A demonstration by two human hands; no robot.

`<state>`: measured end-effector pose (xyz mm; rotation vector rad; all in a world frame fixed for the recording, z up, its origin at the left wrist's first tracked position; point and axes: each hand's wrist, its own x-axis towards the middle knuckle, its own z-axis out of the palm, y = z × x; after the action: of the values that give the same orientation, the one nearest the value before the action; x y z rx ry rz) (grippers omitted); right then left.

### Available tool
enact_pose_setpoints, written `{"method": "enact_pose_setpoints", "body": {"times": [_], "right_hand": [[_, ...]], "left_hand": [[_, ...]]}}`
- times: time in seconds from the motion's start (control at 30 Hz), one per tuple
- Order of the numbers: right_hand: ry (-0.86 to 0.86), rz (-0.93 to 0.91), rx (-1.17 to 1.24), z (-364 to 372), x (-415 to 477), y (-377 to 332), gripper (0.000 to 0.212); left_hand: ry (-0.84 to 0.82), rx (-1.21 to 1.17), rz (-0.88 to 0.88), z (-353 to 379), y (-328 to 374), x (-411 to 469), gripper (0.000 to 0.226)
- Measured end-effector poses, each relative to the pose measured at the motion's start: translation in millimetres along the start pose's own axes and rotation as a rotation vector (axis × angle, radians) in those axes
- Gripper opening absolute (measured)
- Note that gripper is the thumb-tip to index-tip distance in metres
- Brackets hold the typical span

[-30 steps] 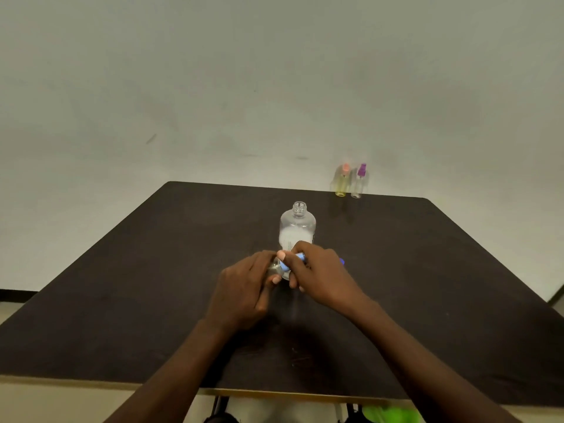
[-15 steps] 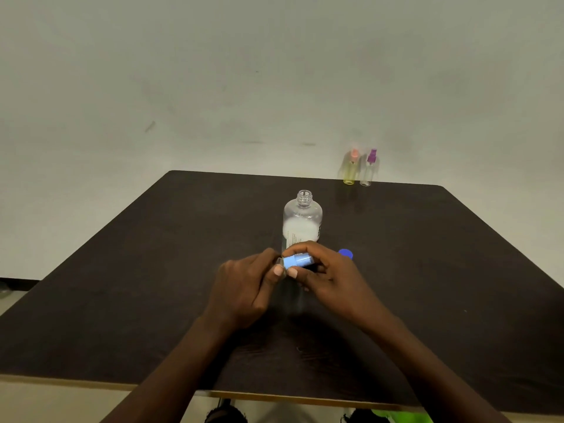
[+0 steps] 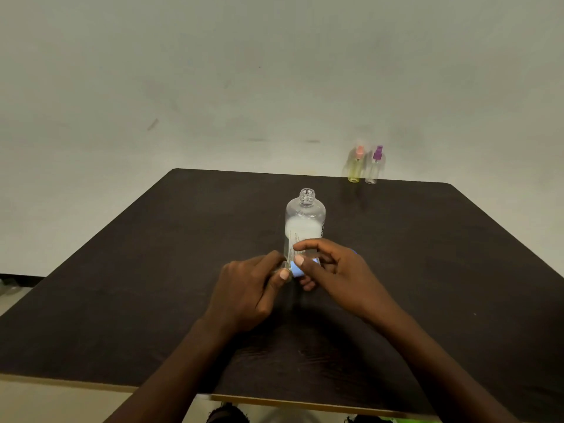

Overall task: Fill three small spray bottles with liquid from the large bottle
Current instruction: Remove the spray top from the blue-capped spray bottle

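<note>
Small spray bottle (image 3: pixel 294 269): held sideways between both hands, just in front of the large bottle (image 3: pixel 305 222); clear body mostly hidden
Left hand (image 3: pixel 250 288): curled round the body, it seems
Right hand (image 3: pixel 338 276): thumb and fingers pinch the blue cap (image 3: pixel 300 267)
Large bottle: upright, uncapped, part full of milky liquid
Handling: light, thin plastic, likely slippery; grip the body, twist at the cap
Others: yellow bottle (image 3: pixel 355 167) and purple-topped bottle (image 3: pixel 374 166) at the table's (image 3: pixel 152 270) far edge

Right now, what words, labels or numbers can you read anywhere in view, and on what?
Label on the large bottle: lines of small print, too small and blurred to read.
Dark block at the label's right edge: unreadable.
Pink-capped spray bottle, purple-capped spray bottle, blue-capped spray bottle: no text visible.
</note>
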<state>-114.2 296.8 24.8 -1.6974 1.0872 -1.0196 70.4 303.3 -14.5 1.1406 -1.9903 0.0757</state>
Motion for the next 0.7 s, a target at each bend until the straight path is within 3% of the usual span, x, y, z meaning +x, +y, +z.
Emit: {"method": "enact_pose_setpoints", "body": {"times": [0.17, 0.33, 0.5, 0.7], "right_hand": [[-0.059, -0.048, -0.068, -4.2, 0.9, 1.3, 0.011], [-0.077, -0.023, -0.056, -8.0, 0.5, 1.9, 0.029], [-0.050, 0.013, 0.012, -1.4, -1.0, 0.9, 0.016], [-0.026, -0.019, -0.013, -7.3, -6.5, -0.9, 0.018]], "left_hand": [[-0.001, -0.004, -0.007, -0.2, 0.1, 0.5, 0.030], [-0.010, -0.002, -0.007, -0.8, 0.5, 0.5, 0.028], [-0.009, 0.013, -0.007, -1.6, 1.2, 0.7, 0.030], [-0.031, -0.004, 0.010, -0.8, 0.8, 0.4, 0.029]]}}
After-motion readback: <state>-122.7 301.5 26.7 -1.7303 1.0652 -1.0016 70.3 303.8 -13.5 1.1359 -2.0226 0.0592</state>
